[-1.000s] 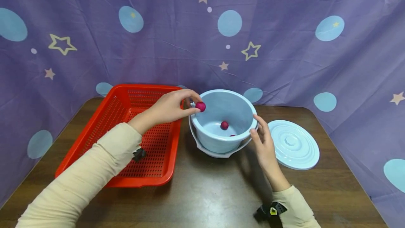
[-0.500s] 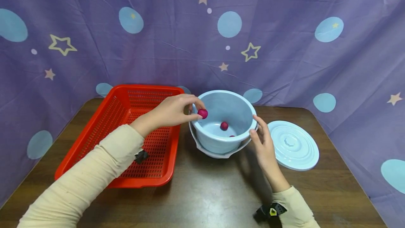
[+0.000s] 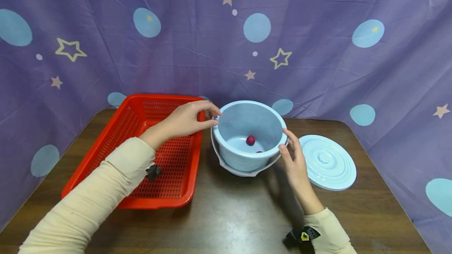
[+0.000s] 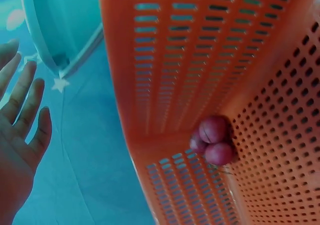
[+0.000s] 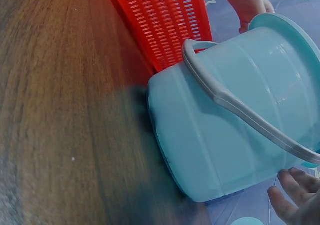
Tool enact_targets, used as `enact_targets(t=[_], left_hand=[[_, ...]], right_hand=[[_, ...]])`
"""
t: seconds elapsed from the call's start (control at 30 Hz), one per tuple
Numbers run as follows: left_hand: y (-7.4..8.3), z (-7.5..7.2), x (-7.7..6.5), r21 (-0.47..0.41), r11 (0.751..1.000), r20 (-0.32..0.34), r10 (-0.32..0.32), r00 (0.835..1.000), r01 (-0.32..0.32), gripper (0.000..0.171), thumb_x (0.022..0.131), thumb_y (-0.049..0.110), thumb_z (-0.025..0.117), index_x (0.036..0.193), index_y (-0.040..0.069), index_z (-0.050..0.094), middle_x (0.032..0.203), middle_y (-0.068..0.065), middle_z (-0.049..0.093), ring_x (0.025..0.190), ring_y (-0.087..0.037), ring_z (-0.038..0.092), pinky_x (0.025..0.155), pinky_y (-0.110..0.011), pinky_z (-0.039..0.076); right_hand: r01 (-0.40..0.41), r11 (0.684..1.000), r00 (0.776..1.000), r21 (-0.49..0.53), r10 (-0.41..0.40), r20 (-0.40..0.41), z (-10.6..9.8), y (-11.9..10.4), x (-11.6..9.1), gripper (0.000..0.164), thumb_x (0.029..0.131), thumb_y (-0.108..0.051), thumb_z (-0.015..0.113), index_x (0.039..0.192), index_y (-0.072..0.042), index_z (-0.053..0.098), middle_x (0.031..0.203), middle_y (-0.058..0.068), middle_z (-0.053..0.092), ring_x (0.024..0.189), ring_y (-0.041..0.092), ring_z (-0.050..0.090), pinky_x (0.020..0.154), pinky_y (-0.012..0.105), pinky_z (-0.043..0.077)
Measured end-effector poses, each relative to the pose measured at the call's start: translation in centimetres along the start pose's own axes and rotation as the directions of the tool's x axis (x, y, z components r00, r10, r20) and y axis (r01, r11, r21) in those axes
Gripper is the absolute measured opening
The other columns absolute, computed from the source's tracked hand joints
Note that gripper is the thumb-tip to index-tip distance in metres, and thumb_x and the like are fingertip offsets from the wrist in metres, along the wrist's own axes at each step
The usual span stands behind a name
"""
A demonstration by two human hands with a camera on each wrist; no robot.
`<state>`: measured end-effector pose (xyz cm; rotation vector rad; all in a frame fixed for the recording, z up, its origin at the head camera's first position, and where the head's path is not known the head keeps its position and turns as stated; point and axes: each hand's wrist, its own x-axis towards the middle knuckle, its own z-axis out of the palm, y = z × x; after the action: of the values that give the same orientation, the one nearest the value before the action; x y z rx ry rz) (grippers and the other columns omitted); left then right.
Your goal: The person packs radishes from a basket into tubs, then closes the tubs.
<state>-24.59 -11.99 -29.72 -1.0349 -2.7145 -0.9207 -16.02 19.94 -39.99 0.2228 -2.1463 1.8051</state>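
Note:
At the left rim of a light blue bucket [image 3: 233,162], my left hand [image 3: 188,120] holds nothing, its thumb and fingers apart. The left wrist view shows that hand [image 4: 20,135] beside the red basket, fingers loosely extended. My right hand [image 3: 294,164] rests its fingertips against the bucket's right rim. In the right wrist view those fingers [image 5: 296,187] touch the bucket's side near its grey handle [image 5: 235,107]. Inside the bucket lies a round, dark red radish [image 3: 250,140]; part of another radish [image 3: 259,152] shows behind the front rim.
A red perforated basket [image 3: 195,167] stands left of the bucket, with several radishes [image 4: 214,130] in one corner. The round light blue lid [image 3: 328,162] lies flat at the right. Behind the wooden table [image 3: 226,214] hangs a purple curtain [image 3: 197,42].
My left hand has let go of the radish it pinched over the bucket and drawn back slightly left to the rim. The right hand and the bucket have stayed put.

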Motion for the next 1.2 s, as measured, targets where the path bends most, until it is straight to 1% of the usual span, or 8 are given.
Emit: enact_targets(t=[0.17,0.27,0.43,0.53,0.67,0.8,1.07,1.2], left_hand=[[-1.6,-0.3,-0.2,-0.021,0.999,-0.052,-0.050,0.997,0.049,0.022,0.091,0.031,0.074,0.110,0.021,0.071,0.103,0.009,0.065,0.089,-0.012,0.058,0.075,-0.035,0.046],[-2.8,-0.5,-0.3,-0.050,0.994,-0.070,-0.096,0.993,0.093,0.020,0.091,0.029,0.073,0.109,0.021,0.071,0.099,0.008,0.066,0.086,-0.013,0.059,0.075,-0.035,0.046],[-4.5,-0.4,-0.4,-0.100,0.984,-0.104,-0.156,0.982,0.146,0.018,0.091,0.022,0.073,0.109,0.016,0.071,0.096,0.003,0.067,0.087,-0.015,0.058,0.081,-0.036,0.044],[-5.6,-0.3,-0.5,-0.120,0.979,-0.111,-0.178,0.978,0.164,0.021,0.092,0.020,0.072,0.111,0.011,0.070,0.098,-0.002,0.067,0.089,-0.018,0.058,0.083,-0.037,0.044],[-7.1,0.0,-0.6,-0.130,0.971,-0.093,-0.216,0.972,0.203,0.024,0.094,0.019,0.070,0.115,0.007,0.068,0.104,-0.008,0.067,0.095,-0.023,0.059,0.087,-0.039,0.043],[-8.6,0.4,-0.9,-0.124,0.961,-0.071,-0.257,0.964,0.247,0.026,0.094,0.017,0.068,0.117,0.004,0.066,0.110,-0.013,0.066,0.101,-0.027,0.059,0.090,-0.042,0.043],[-11.1,1.0,-1.7,-0.114,0.942,-0.018,-0.319,0.948,0.315,0.030,0.093,0.011,0.069,0.120,-0.002,0.063,0.116,-0.021,0.065,0.100,-0.033,0.057,0.090,-0.044,0.043],[-12.1,1.5,-2.1,-0.116,0.924,0.024,-0.364,0.931,0.364,0.034,0.092,0.010,0.069,0.123,-0.003,0.061,0.123,-0.023,0.062,0.101,-0.034,0.057,0.090,-0.045,0.043]], right_hand=[[-0.014,1.000,1.000,-0.011,0.014,0.002,0.0,-0.1,0.0,0.046,0.103,-0.012,0.050,0.148,-0.016,0.042,0.138,0.021,0.054,0.123,0.024,0.050,0.101,0.027,0.036],[-0.009,1.000,1.000,-0.014,0.009,-0.001,0.0,-0.1,0.0,0.046,0.103,-0.013,0.050,0.149,-0.016,0.042,0.137,0.022,0.054,0.122,0.021,0.050,0.101,0.026,0.036],[0.015,1.000,1.000,-0.019,-0.016,-0.018,0.0,-0.2,-0.1,0.046,0.103,-0.013,0.050,0.148,-0.014,0.043,0.133,0.024,0.056,0.116,0.015,0.053,0.098,0.024,0.036],[0.021,1.000,1.000,-0.015,-0.021,-0.020,0.1,-0.2,-0.1,0.046,0.102,-0.012,0.050,0.148,-0.014,0.044,0.132,0.025,0.056,0.116,0.016,0.053,0.097,0.023,0.037],[0.020,1.000,1.000,-0.014,-0.020,-0.021,0.1,-0.2,-0.1,0.046,0.102,-0.012,0.050,0.148,-0.014,0.044,0.133,0.024,0.056,0.117,0.018,0.053,0.097,0.023,0.037],[0.018,1.000,1.000,-0.013,-0.018,-0.022,0.1,-0.1,-0.1,0.046,0.102,-0.012,0.051,0.148,-0.014,0.044,0.133,0.024,0.056,0.117,0.017,0.053,0.097,0.023,0.037],[0.015,1.000,1.000,-0.001,-0.015,-0.018,0.2,0.0,-0.1,0.046,0.103,-0.013,0.050,0.148,-0.014,0.043,0.135,0.023,0.055,0.119,0.023,0.052,0.098,0.024,0.037],[0.013,1.000,1.000,0.004,-0.013,-0.010,0.1,0.1,0.0,0.046,0.103,-0.013,0.049,0.148,-0.014,0.043,0.136,0.024,0.054,0.120,0.026,0.052,0.098,0.023,0.038]])
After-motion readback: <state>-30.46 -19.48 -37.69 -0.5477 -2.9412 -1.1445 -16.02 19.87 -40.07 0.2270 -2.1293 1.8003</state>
